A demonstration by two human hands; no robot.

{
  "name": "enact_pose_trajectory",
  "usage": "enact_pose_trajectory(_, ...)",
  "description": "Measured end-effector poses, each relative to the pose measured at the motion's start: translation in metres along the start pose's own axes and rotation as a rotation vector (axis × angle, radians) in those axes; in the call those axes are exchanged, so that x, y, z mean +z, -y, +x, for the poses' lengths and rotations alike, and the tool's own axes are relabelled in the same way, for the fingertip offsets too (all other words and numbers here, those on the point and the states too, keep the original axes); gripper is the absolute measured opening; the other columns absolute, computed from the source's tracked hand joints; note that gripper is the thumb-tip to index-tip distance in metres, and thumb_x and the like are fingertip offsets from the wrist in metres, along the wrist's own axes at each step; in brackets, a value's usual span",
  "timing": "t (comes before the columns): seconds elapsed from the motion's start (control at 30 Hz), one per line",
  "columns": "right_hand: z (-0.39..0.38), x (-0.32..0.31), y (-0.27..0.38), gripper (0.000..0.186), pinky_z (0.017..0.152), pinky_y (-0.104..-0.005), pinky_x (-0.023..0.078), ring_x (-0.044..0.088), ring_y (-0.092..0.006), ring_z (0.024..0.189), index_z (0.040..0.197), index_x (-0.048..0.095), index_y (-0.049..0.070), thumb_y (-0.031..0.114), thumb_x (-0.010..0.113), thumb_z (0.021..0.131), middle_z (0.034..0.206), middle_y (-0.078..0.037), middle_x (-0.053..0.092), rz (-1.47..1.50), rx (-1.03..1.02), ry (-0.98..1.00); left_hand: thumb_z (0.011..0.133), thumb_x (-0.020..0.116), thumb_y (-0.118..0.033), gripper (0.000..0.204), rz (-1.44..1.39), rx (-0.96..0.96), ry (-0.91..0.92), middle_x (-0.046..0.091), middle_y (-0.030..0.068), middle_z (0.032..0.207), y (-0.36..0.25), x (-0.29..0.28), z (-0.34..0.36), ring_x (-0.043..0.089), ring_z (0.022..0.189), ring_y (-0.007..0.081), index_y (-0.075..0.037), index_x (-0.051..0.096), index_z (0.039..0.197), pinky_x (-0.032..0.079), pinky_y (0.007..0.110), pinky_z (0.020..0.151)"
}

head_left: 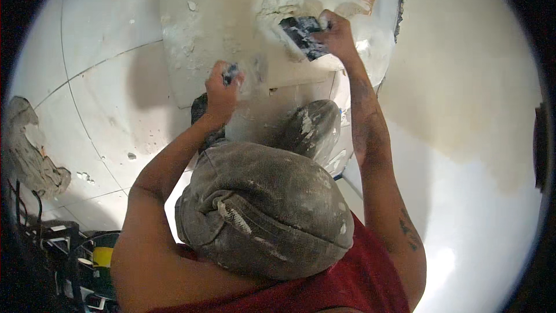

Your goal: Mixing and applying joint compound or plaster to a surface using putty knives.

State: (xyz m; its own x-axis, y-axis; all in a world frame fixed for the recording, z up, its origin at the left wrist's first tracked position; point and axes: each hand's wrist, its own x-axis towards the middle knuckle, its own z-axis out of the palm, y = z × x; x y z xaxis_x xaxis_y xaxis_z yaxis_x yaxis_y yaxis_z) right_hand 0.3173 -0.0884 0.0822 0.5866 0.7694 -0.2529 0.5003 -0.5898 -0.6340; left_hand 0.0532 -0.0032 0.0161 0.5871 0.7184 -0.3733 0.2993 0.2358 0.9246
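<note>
My right hand (336, 36) is closed on a flat black putty spreader (303, 36) smeared with white paste. The spreader is tilted over a lump of whitish paste (278, 11) on a large pale board (205, 35). Nearer to me and to the left, my left hand (222, 90) grips the dark handle of a scraper (230, 73). Its pale blade is smeared by motion, so its edge and any paste on it cannot be made out. Dried smears and crumbs lie on the board's left half.
Below the board are my bent legs in grey, white-spotted trousers (260, 203). Pale floor tiles (98, 81) spread to the left, with a crumpled grey cloth (32, 150). A dark rack (72, 243) stands at lower left. A pale wall (463, 69) rises close on the right.
</note>
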Motion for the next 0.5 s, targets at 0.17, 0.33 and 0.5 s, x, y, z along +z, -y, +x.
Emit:
enact_pose_trajectory(0.17,0.005,-0.024,-0.022,0.025,0.050,-0.0222,0.036,0.041,-0.0070,0.055,0.067,0.046,0.004,-0.005,0.066,0.056,0.061,0.003,0.046,0.062,0.098,0.050,0.074,0.058,-0.013,0.017,0.197,-0.044,0.326,0.050,0.0140,0.062,0.020,-0.019,-0.025,0.051,0.055,0.0301,-0.003,0.047,0.082,0.040,0.035,0.053)
enact_pose_trajectory(0.33,-0.024,-0.014,0.004,0.022,0.048,-0.0210,0.037,0.043,-0.0057,0.050,0.074,0.049,0.006,-0.004,0.064,0.061,0.061,0.002,0.050,-0.003,0.067,-0.028,0.074,0.058,-0.015,0.018,0.223,0.061,0.394,0.051,0.0165,0.067,0.017,-0.021,-0.020,0.052,0.061,0.0347,-0.002,0.048,0.083,0.040,0.039,0.056)
enact_pose_trajectory(0.5,-0.056,0.025,0.035,0.025,0.051,-0.0287,0.042,0.050,-0.0133,0.056,0.086,0.051,0.005,0.001,0.061,0.064,0.073,-0.009,0.053,-0.108,0.265,-0.037,0.073,0.058,-0.016,0.021,0.185,0.078,0.367,0.052,0.0178,0.071,0.037,-0.025,-0.024,0.052,0.064,0.0361,-0.002,0.048,0.085,0.040,0.041,0.058)
